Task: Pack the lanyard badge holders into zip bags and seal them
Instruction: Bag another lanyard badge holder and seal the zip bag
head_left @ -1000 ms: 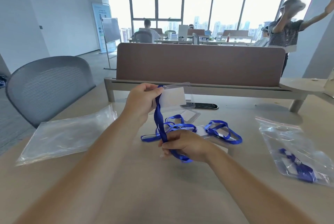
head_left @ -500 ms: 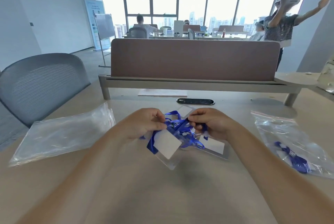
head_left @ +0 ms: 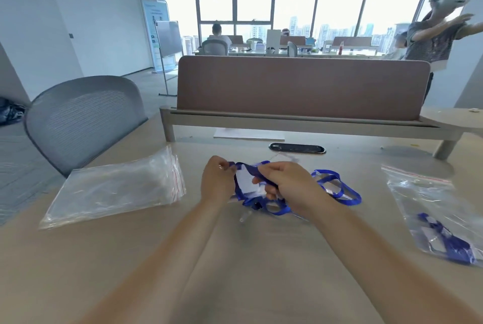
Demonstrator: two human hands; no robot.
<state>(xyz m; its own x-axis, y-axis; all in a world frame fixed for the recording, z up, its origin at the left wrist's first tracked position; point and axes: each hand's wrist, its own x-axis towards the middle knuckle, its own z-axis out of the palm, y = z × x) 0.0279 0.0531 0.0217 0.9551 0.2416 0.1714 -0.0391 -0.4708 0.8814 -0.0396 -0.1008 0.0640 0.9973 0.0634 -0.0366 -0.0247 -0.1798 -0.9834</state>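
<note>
Head view: a badge holder (head_left: 245, 184) is held just above the surface (head_left: 248, 271) at the scene's middle, between both hands. The left hand (head_left: 218, 182) pinches its far left corner where the blue strap (head_left: 261, 170) joins; the right hand (head_left: 290, 187) has its fingers curled round the strap across the holder's right side. The holder's flat face, with a white card inside, is turned toward the camera and tilted. Its long axis seems to run from far left to near right, though the right hand hides one end. Loose loops of strap hang on the near side and reach the surface. By appearance the holder is light, thin, flexible plastic and probably slippery, while the strap is limp and prone to tangling. The holder's edge and the gathered strap are therefore the sensible places to hold it. A second lanyard (head_left: 339, 187) lies just right of the hands. Empty zip bags (head_left: 117, 187) lie stacked at left, and a filled zip bag (head_left: 431, 219) lies at right.
</note>
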